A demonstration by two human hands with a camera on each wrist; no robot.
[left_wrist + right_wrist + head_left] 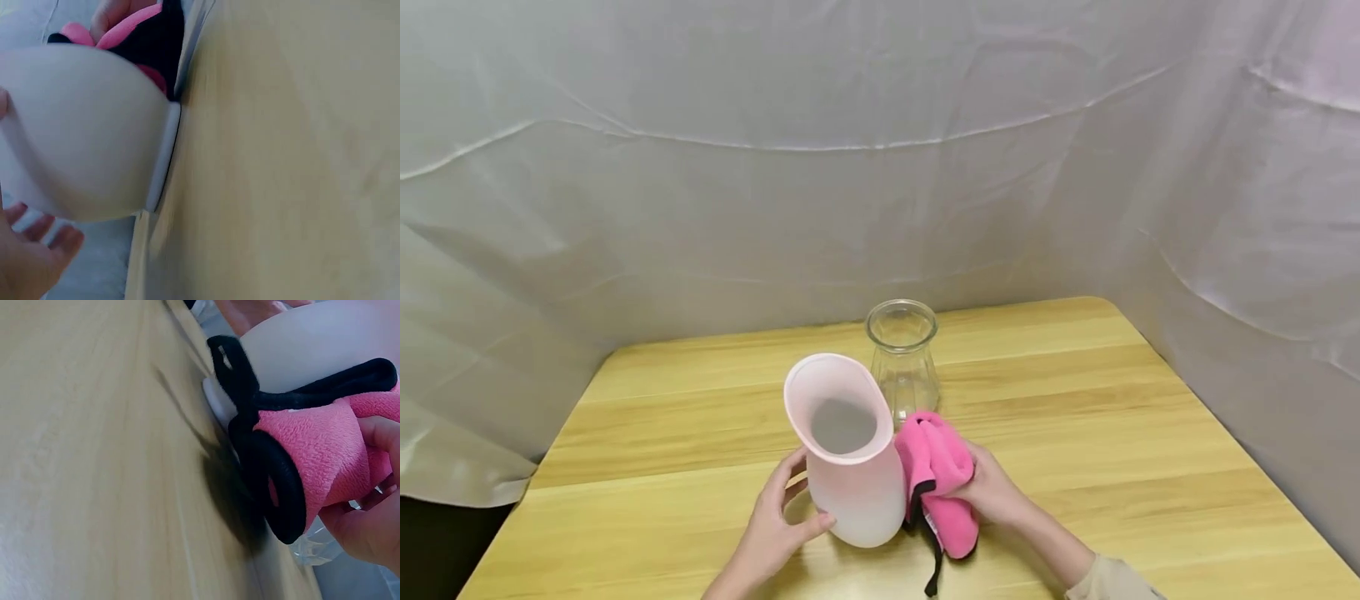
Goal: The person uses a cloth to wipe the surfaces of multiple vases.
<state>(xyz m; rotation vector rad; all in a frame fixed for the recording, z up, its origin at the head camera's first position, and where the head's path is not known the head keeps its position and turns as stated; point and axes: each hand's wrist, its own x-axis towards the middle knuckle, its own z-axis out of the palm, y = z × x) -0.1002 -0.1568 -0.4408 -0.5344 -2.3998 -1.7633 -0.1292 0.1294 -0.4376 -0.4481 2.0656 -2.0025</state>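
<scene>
A pink-and-white pitcher (857,492) with a wide flared mouth stands at the table's front middle. My left hand (778,512) holds its left side, thumb at the front low down and fingers curving round the far side. In my right hand (992,487) is a bunched pink cloth (951,517) with black edging and a black loop. The cloth lies against the pitcher's right side; in the right wrist view, fingers and thumb grip the folded cloth (319,456). The left wrist view shows the pitcher's pale body (81,131) and its base rim at the tabletop.
Just behind the pitcher and cloth stands a clear glass jar (904,367) with a rounded rim. All sit on a wood-grain table (1112,433). Grey fabric (760,225) hangs along the back and sides of the table.
</scene>
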